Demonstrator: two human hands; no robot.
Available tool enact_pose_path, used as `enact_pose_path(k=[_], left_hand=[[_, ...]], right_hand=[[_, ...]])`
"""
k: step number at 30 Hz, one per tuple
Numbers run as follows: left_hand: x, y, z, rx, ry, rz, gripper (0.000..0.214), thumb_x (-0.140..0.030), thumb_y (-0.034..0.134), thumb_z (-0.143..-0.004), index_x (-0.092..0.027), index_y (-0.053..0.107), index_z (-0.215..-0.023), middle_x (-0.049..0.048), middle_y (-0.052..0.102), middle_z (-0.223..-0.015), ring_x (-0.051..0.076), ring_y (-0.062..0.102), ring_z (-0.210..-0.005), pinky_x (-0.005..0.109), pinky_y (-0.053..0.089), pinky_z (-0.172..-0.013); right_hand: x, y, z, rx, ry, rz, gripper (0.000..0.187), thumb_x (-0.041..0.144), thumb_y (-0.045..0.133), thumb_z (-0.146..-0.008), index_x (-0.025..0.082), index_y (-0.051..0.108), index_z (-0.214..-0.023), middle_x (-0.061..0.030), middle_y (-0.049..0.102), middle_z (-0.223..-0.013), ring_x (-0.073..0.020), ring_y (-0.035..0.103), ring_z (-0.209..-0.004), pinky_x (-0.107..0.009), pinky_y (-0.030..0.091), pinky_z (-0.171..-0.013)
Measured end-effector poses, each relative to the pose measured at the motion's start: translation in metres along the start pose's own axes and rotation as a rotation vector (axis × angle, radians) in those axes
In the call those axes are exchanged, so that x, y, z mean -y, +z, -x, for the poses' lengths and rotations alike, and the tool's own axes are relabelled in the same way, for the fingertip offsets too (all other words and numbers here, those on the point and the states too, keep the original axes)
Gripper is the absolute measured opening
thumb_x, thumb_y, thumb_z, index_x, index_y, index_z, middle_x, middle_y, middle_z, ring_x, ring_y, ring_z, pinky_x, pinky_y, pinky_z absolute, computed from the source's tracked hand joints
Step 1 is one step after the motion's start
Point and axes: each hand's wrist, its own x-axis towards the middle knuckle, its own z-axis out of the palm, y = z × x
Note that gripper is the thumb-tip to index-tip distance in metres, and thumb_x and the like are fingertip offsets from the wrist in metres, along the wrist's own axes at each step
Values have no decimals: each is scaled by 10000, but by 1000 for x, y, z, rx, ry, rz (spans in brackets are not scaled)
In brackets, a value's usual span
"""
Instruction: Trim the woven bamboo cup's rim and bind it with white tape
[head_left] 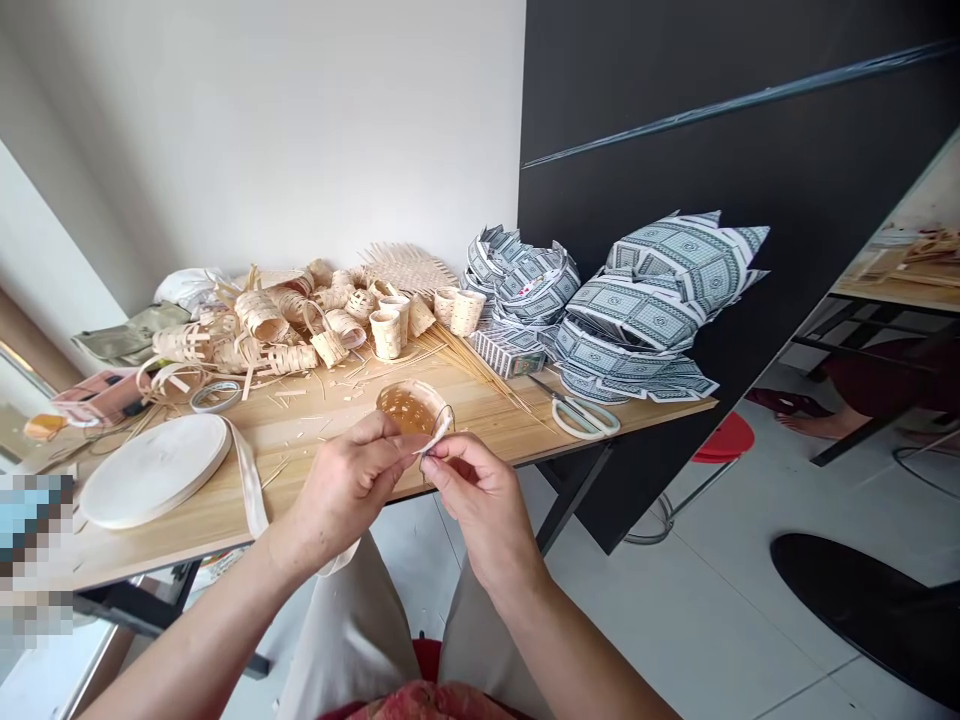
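My left hand (349,485) is closed, pinching a white fabric strip (441,430) beside the rim of a small round woven basket (411,400). The basket lies tilted at the table's front edge, its mouth facing me and its lower part behind my fingers. Fingertips of my right hand (484,495) meet the left ones at the strip and are pinched on a thin dark thread (422,462). Whether a needle is there too is too small to tell. A length of the white strip hangs below my left wrist.
On the wooden table (300,435) lie a roll of white tape (157,465), scissors (577,415), adhesive tape (216,396) and thin sticks (480,365). Woven baskets (386,335) crowd the back. Patterned paper pieces (637,310) are stacked right. A red stool (724,438) stands beyond.
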Motion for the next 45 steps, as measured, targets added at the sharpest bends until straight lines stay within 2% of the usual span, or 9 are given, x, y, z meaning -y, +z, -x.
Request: enact_pose_path(k=[9,15,21,26,29,33,38,42,45], left_hand=[[16,-4,1,-100,-48,-61,194,-117,506,-840,-159,673,-929,10,553,-696,90,551,-623,178,442,-557],[18,-4,4,-130,-50,-62,193,-112,505,-839,-152,666,-935,12,562,-703,92,555,-637,173,441,-565],[21,-2,7,-124,-32,-80,220,-93,490,-840,-165,663,-955,8,558,-708,88,556,-632,167,442,-568],[26,1,7,-109,-61,-32,203,-120,492,-844,-147,679,-920,16,553,-696,94,563,-623,172,442,-563],[29,2,4,-144,-124,-85,202,-108,496,-833,-121,683,-908,34,575,-717,112,575,-650,185,437,-566],[33,-2,1,-167,-165,-124,196,-102,499,-823,-113,682,-893,24,564,-694,107,549,-619,192,423,-558],[36,-11,2,-206,-166,-163,199,-117,495,-826,-144,677,-900,8,553,-684,100,543,-617,188,420,-559],[39,-16,3,-245,-182,-252,200,-143,497,-827,-160,676,-914,-2,533,-660,103,529,-604,194,412,-550],[43,-21,2,-250,-194,-286,199,-148,502,-821,-158,681,-908,-8,516,-644,99,512,-575,194,398,-529]], right_hand=[[12,-12,16,432,218,-370,242,337,616,-784,172,459,-700,11,545,-729,-53,467,-472,-176,258,-402],[4,-20,12,350,299,-572,322,361,731,-680,176,474,-738,36,479,-684,-35,379,-504,-173,267,-473],[1,-15,13,323,395,-535,322,346,767,-648,188,530,-799,76,374,-578,-24,270,-451,-177,183,-442],[-7,-19,20,275,98,-362,239,366,678,-747,184,544,-671,51,413,-554,-56,311,-484,-212,219,-471],[-7,-24,23,363,-52,-171,259,348,647,-774,175,526,-624,34,433,-584,-79,365,-549,-225,266,-509],[-8,-28,26,481,213,-128,264,420,619,-772,188,502,-722,58,402,-543,-65,314,-474,-205,229,-440],[-15,-33,24,245,355,-47,335,467,650,-712,162,518,-666,52,408,-566,-43,271,-447,-198,175,-420],[-13,-40,20,-100,213,-29,321,417,705,-650,198,588,-855,43,437,-634,-65,317,-504,-196,242,-446],[-7,-45,20,-157,91,-66,318,393,699,-667,222,580,-907,40,453,-646,-77,360,-527,-213,304,-493]])
